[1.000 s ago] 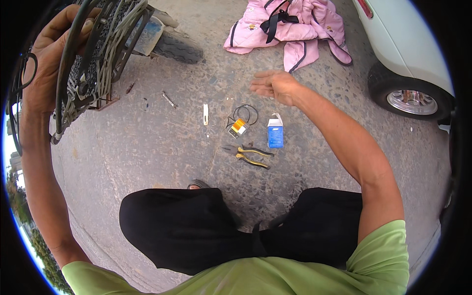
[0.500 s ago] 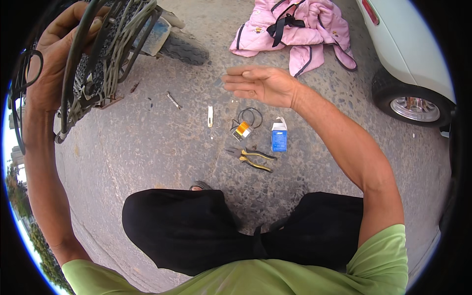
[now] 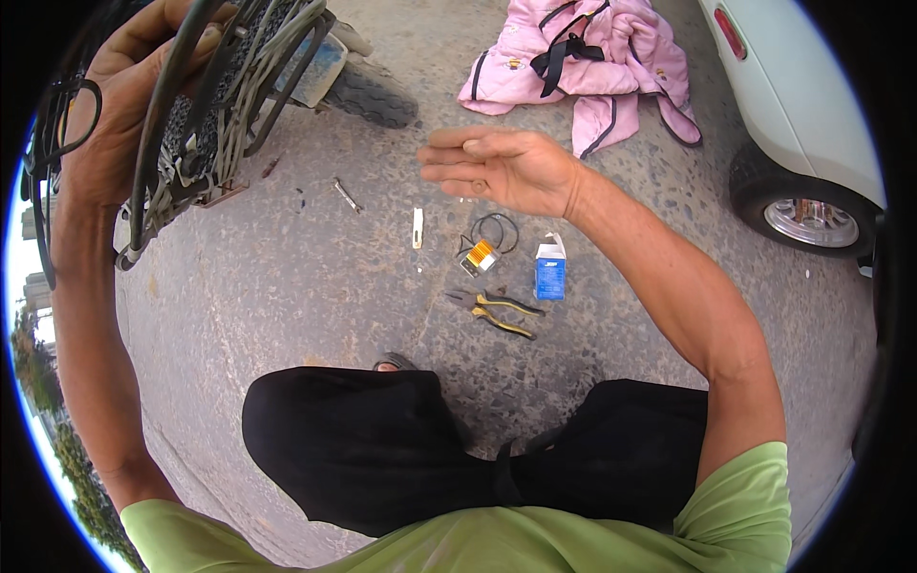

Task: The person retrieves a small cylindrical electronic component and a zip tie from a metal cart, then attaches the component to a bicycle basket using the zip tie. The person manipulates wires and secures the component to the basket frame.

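Note:
At the upper left, my left hand [image 3: 113, 124] reaches in among black cables [image 3: 158, 124] and grey wires [image 3: 229, 134] on a vehicle part. Its thumb and fingers are closed, but a cable crosses in front and hides what they hold. My right hand [image 3: 506, 172] hovers above the ground at the centre, palm turned up and fingers stretched out. A small round thing [image 3: 479, 186] shows at its fingers, too small to name. Below it lie an orange and silver finned unit [image 3: 479, 256] with a black cord, a blue and white box [image 3: 550, 272] and yellow-black pliers [image 3: 497, 310].
A wrench [image 3: 348, 196] and a small white strip [image 3: 417, 228] lie on the rough concrete. Beyond the cables is a dark tyre [image 3: 374, 93]. A pink quilted cloth [image 3: 583, 67] lies at the far side. A white car [image 3: 802, 95] with its wheel [image 3: 807, 215] stands at the right.
The view has shifted slightly, so things on the ground appear a little to the right and lower. My right hand has moved slightly left relative to them. The left hand stays at the cables.

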The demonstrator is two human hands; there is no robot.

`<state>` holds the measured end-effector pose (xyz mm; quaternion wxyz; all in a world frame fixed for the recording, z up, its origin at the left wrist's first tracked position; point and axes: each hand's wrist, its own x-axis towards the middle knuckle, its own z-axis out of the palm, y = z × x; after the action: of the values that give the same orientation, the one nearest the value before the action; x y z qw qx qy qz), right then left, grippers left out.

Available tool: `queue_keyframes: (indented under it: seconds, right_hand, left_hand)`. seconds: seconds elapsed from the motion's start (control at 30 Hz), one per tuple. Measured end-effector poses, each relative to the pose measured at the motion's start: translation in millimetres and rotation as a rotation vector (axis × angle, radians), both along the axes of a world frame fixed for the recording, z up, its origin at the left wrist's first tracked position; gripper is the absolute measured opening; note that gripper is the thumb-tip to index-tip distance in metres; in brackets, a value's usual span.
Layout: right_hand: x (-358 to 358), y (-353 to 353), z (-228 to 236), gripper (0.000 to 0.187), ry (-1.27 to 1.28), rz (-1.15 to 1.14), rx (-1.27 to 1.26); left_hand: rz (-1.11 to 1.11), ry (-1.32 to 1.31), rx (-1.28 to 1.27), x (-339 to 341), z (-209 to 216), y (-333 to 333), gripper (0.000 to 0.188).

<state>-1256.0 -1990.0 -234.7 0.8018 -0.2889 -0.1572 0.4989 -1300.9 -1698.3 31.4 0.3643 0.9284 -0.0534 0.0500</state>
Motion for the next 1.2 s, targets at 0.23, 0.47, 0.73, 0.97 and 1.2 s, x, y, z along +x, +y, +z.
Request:
queue_keyframes:
  seconds: [0.23, 0.47, 0.73, 0.97, 1.2]
  right_hand:
    - [1, 7, 14, 0.047, 0.166, 0.047, 0.162]
    - [2, 17, 28, 0.042, 0.197, -0.139, -0.047]
    - [7, 8, 21, 0.045, 0.013, -0.233, -0.435]
    - [6, 11, 14, 0.042, -0.045, -0.252, -0.566]
    - [4, 7, -22, 0.042, -0.224, -0.207, -0.701]
  left_hand:
    - [-0.033, -0.006, -0.008, -2, 0, -5, 0.028]
    - [-0.045, -0.008, -0.014, -5, 0, -10, 0.025]
    - [-0.068, -0.018, -0.027, -8, -2, -16, 0.022]
    - [-0.117, -0.034, -0.054, -11, -10, -27, 0.02]
    - [-0.197, -0.057, -0.106, -12, -21, -43, 0.018]
